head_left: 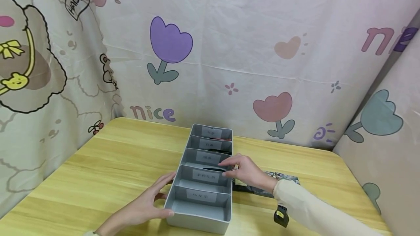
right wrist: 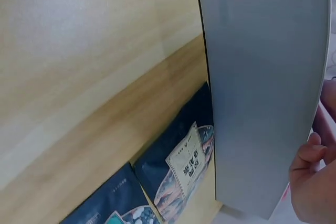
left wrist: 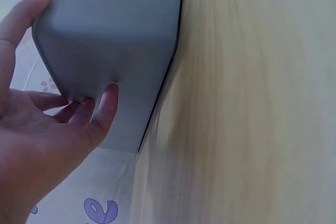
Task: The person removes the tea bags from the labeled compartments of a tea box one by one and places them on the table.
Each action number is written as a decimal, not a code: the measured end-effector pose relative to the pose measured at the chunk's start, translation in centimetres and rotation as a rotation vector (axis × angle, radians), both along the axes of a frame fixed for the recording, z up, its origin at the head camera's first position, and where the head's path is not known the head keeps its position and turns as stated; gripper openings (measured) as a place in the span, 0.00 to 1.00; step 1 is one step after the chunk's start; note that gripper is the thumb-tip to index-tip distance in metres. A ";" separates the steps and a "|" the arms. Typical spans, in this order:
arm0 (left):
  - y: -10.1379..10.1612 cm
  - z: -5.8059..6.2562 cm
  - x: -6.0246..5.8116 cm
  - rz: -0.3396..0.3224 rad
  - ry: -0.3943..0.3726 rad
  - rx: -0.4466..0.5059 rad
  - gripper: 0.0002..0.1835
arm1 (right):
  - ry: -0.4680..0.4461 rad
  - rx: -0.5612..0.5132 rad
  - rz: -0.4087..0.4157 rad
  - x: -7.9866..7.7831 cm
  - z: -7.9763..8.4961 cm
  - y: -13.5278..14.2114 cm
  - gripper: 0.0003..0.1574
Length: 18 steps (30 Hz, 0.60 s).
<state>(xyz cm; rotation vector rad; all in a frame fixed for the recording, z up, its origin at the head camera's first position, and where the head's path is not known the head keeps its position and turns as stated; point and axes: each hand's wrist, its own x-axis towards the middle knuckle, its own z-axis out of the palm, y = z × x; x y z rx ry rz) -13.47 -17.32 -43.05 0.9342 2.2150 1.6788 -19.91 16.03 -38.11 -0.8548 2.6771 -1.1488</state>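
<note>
A long grey divided box [head_left: 197,223] stands on the table, with a paper label in each compartment. My left hand [head_left: 149,201] holds its near left corner, thumb at the front and fingers against the left wall. In the left wrist view, the fingertips [left wrist: 109,95] press the grey wall. My right hand [head_left: 247,172] reaches over the right rim into the middle compartment. There its index finger and thumb pinch the right end of a dark-edged tea packet [head_left: 214,169], most of which is hidden inside.
The two far compartments hold a red-edged packet [head_left: 223,139] and a black packet [head_left: 220,151]. Dark printed tea packets [right wrist: 173,156] lie flat beside the box's right wall, partly under my right forearm. A patterned cloth [head_left: 213,65] hangs behind the wooden table [head_left: 108,163].
</note>
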 end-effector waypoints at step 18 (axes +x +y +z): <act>0.0 0.4 0.2 -0.015 -0.028 -0.003 0.47 | 0.012 0.104 0.024 -0.2 0.4 0.0 0.09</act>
